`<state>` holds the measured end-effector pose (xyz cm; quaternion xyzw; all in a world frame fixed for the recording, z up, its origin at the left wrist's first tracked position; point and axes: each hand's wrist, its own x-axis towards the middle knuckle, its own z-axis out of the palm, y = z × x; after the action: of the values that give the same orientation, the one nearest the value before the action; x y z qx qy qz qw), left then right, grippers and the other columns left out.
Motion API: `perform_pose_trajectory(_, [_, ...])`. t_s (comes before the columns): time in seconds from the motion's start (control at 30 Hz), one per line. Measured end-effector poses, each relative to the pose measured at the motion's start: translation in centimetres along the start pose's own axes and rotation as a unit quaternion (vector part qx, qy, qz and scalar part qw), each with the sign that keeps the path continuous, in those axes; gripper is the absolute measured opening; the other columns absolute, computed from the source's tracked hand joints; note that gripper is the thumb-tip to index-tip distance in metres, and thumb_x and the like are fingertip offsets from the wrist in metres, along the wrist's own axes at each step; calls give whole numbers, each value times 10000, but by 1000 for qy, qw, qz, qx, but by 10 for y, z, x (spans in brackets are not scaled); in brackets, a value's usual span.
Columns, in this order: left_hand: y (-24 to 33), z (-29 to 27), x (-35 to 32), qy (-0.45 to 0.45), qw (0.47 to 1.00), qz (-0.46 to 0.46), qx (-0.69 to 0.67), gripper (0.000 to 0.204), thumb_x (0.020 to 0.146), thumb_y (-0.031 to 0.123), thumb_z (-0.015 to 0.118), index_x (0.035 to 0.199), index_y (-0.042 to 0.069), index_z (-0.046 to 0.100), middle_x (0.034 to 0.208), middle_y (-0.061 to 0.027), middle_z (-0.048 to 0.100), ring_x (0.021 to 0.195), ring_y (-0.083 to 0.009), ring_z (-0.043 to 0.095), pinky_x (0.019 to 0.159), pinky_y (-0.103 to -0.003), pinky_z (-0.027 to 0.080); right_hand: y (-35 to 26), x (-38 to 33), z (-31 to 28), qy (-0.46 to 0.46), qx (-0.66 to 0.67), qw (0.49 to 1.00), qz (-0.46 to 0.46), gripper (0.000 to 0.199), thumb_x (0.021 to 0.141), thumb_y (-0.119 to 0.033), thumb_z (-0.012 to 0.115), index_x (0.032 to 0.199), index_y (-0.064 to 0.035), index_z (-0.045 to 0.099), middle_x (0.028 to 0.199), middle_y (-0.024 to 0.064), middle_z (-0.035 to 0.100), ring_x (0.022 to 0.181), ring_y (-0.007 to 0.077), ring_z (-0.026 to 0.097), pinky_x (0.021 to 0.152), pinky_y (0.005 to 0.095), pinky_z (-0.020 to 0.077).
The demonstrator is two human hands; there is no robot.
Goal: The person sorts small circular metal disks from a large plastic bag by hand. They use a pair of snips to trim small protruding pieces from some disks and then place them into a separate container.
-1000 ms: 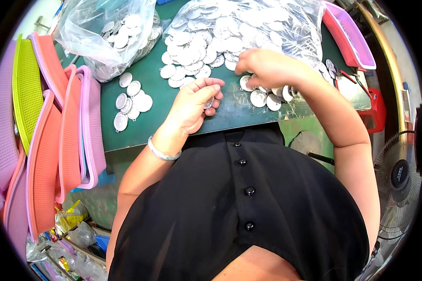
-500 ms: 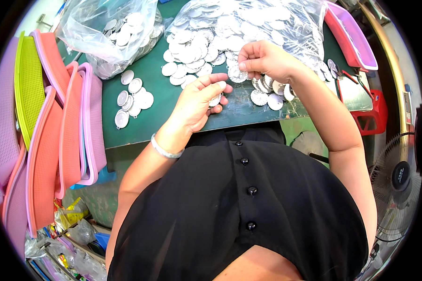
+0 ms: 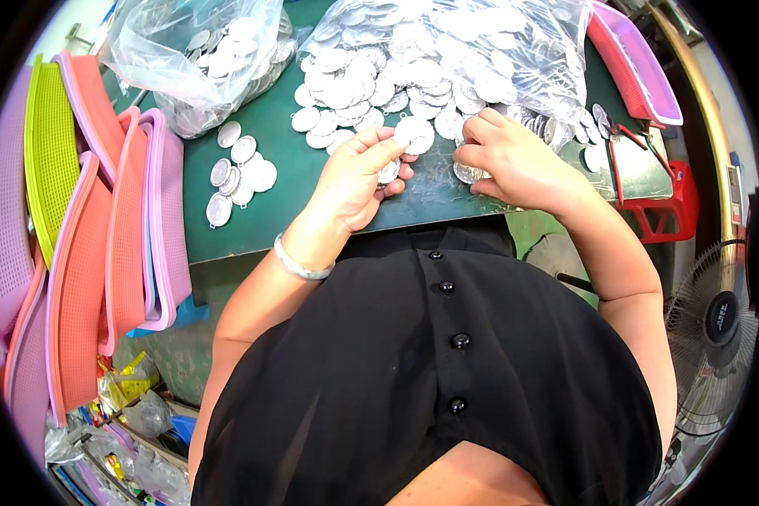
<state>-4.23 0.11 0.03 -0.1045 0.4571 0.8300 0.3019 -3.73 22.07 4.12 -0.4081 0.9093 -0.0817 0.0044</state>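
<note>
My left hand (image 3: 358, 173) pinches a round silver medallion (image 3: 415, 135) between thumb and forefinger. Another silver medallion (image 3: 388, 172) rests within its curled lower fingers. My right hand (image 3: 510, 164) is closed at the front of the table, its bent fingertips around a silver medallion (image 3: 467, 173); most of what lies beneath that hand is hidden. Behind both hands spreads a large heap of medallions (image 3: 337, 88), some with a small loop at the rim. To the left a small group of medallions (image 3: 242, 173) lies apart on the green table (image 3: 291, 194).
A clear plastic bag of medallions (image 3: 185, 93) stands at the back left; another plastic sheet or bag (image 3: 548, 59) covers the heap. Pink and purple baskets (image 3: 164, 219) are stacked at the left. At the right are a pink tray (image 3: 632, 63), red-handled pliers (image 3: 637, 139) and a fan (image 3: 721, 316).
My right hand has come back toward me from the heap and now curls over the medallions at the table's front. A medallion now shows at my left fingertips.
</note>
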Motion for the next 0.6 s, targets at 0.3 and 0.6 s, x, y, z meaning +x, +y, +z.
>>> perform_pose_trajectory(0.3, [2,-3,-3,10,1000,11,13,131,820,115,574,944,76,558,797,-49,598,622,-115,558,485,-204,418,4,5,5,37,440,868,227,182,788,-156,608,893,-8,627,641,48,590,531,114,519,522,259,430])
perform_pose_trajectory(0.6, [7,-2,-6,-28,998,8,50,166,813,91,536,973,51,551,800,-73,594,646,-123,561,489,-204,410,1,9,8,33,750,595,287,203,836,-152,578,950,14,600,643,39,595,537,70,535,467,183,411])
